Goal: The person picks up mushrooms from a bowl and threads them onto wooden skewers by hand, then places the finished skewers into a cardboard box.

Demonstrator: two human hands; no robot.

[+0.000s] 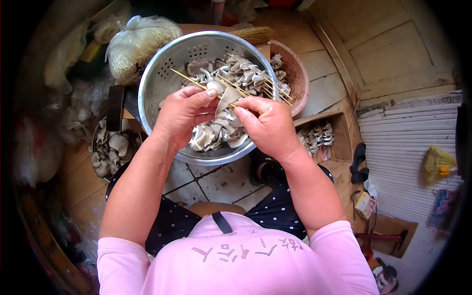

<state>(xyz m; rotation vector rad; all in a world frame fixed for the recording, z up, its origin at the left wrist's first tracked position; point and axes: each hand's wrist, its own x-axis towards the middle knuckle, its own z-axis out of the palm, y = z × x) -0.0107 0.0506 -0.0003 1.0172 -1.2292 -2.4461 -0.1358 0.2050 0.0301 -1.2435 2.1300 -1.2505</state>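
A large metal colander (pixel 160 88) holds pale grey mushroom pieces (pixel 211 135) and several wooden skewers threaded with mushrooms (pixel 243 71). Over its middle, my left hand (pixel 184 109) pinches a piece of mushroom and a thin skewer (pixel 186 77) between thumb and fingers. The skewer slants from upper left down toward my right hand (pixel 268 120), whose thumb and forefinger are closed on a grey mushroom piece (pixel 226 100) and the skewer's lower end. Bare skewers rest near the colander's right side, their tips past the rim.
Behind the colander's right side stands a pink basin (pixel 300 73). A cardboard box (pixel 339 132) at right holds skewered mushrooms (pixel 319 137). Loose mushrooms (pixel 110 147) fill a container at left, below a filled plastic bag (pixel 140 46). Black sandals (pixel 360 164) lie further right.
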